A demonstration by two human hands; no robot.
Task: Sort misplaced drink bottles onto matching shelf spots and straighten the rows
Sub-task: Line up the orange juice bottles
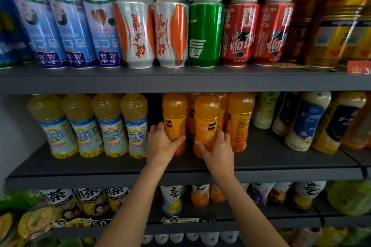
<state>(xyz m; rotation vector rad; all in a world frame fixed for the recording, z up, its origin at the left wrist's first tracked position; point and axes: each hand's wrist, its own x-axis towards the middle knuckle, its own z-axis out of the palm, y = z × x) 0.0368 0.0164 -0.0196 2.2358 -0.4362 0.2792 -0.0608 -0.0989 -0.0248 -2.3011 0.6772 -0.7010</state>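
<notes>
On the middle shelf (281, 158) stand several orange juice bottles. My left hand (161, 144) grips the lower part of the leftmost orange bottle (174, 112). My right hand (217, 151) grips the bottle beside it (206, 118), which stands a little forward of the row. A third orange bottle (240, 116) is upright to the right, with more behind. A dark gap separates these from a row of pale yellow juice bottles (96, 124) on the left.
Cream and dark-labelled bottles (309, 120) crowd the shelf's right end. The upper shelf carries blue cans (74, 26), silver-orange cans (152, 32), a green can (204, 32), red cans (255, 32) and gold cans (329, 32). Tea bottles (90, 200) fill the lower shelf.
</notes>
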